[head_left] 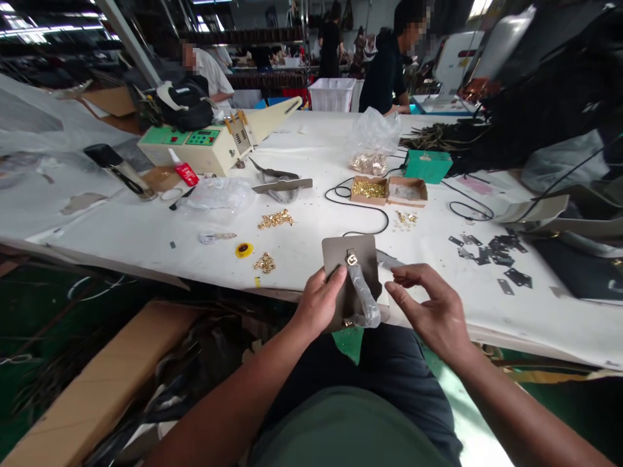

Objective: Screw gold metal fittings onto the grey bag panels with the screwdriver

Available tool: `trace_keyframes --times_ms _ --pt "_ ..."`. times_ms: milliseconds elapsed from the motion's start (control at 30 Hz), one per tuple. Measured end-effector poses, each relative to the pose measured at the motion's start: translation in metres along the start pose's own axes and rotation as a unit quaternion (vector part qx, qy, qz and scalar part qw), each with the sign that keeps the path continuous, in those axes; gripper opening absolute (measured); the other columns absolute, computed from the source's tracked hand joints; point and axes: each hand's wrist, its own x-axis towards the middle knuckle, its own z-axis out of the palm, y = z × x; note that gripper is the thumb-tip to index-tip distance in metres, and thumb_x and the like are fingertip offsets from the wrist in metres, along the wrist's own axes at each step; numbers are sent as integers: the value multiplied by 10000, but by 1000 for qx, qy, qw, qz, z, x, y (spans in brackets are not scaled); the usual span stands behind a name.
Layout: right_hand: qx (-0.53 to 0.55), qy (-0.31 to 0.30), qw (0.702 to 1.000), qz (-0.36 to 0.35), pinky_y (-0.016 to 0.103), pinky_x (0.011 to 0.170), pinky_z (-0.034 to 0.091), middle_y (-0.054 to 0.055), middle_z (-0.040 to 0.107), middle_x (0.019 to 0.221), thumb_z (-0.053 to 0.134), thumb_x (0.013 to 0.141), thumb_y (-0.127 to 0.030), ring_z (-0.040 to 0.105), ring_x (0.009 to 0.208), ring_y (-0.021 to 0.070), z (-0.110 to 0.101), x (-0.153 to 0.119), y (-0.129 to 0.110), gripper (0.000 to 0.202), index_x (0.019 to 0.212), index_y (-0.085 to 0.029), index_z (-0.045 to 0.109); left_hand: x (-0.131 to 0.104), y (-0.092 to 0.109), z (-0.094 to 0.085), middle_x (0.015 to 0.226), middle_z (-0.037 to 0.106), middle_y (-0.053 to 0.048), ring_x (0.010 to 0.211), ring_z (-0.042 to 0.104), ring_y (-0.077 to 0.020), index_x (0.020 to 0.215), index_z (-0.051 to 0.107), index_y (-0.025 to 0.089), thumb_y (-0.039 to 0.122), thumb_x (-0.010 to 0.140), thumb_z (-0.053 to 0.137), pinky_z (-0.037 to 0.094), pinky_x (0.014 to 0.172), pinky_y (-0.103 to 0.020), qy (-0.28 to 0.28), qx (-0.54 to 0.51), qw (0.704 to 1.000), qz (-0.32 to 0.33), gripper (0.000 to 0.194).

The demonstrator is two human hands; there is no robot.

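My left hand (pixel 321 299) grips a taupe bag panel (pixel 335 250) by its left side, thumb on the face. A handle wrapped in clear plastic (pixel 363 292) is attached to the panel, with gold-coloured fittings (pixel 352 259) at its ends. Just right of the panel is my right hand (pixel 433 308), apart from it. Its thumb and forefinger come together in a pinch; anything between the tips is too small to make out. Beyond the panel, a thin dark cable (pixel 365 232) curves over the white table (pixel 311 259).
Gold hardware piles (pixel 276 219) and a yellow round item (pixel 244 250) lie left. Behind are a box of small gold parts (pixel 368 189), a green box (pixel 428 167) and a cream machine (pixel 209 146). Dark metal plates (pixel 496 250) are scattered right. Several people are across the table.
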Motion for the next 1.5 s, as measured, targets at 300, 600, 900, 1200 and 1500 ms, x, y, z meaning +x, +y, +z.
trace_keyframes --times_ms 300,600,900,1200,1500 --pt "-27 -21 996 -83 325 721 562 36 736 885 741 915 -344 684 756 174 28 35 -23 123 970 -234 736 -19 13 12 1319 722 -85 1196 660 -260 1244 710 198 536 1022 524 468 1077 -328 -21 97 992 73 445" --pt "-101 -8 986 -131 345 746 542 37 765 867 652 943 -228 705 747 190 24 33 -32 99 961 -212 748 -24 13 14 1419 668 -78 1317 594 -261 1342 670 212 479 1044 507 408 1173 -357 -22 79 992 94 432" --pt "-14 -62 984 -167 287 718 566 52 747 956 692 954 -204 708 827 170 24 36 -25 175 1114 -226 760 -22 17 1 1232 745 -73 1180 646 -257 1289 694 178 505 1020 551 498 1028 -332 -50 -11 998 25 447" --pt "-81 -138 959 -234 371 771 570 89 773 1016 619 994 -268 705 875 225 15 46 -22 220 1152 -248 770 -18 11 -5 1158 770 -83 1214 645 -298 1159 753 164 548 943 660 485 1078 -384 -43 -61 997 -19 450" --pt "-134 -181 924 -309 384 790 506 89 761 1011 571 1022 -239 678 882 217 12 51 -3 275 1240 -242 738 -12 7 -2 1219 767 -109 1170 690 -307 1223 743 171 508 915 719 534 1022 -411 -41 -151 983 -92 458"
